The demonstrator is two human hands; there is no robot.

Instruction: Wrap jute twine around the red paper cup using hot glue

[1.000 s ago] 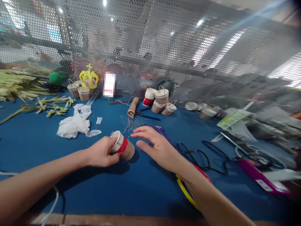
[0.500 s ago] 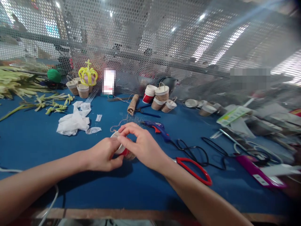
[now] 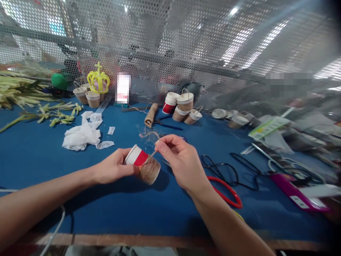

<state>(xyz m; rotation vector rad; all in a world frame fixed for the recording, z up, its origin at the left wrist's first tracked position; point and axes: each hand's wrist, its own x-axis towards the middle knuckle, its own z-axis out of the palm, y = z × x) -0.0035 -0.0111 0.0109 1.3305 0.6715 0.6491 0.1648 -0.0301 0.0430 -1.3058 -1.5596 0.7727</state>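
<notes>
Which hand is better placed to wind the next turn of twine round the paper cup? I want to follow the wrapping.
The right hand, probably: it pinches the twine taut above the cup, free to circle. The left hand grips the cup, steadying it.

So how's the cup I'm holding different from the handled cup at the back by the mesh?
The held cup lies tilted in the left hand; the handled cup stands upright. The held cup is twine-wrapped only at its base, red and white still showing; the handled cup looks fully wrapped below its rim. The right hand pulls the held cup's twine. Both are small cups.
</notes>
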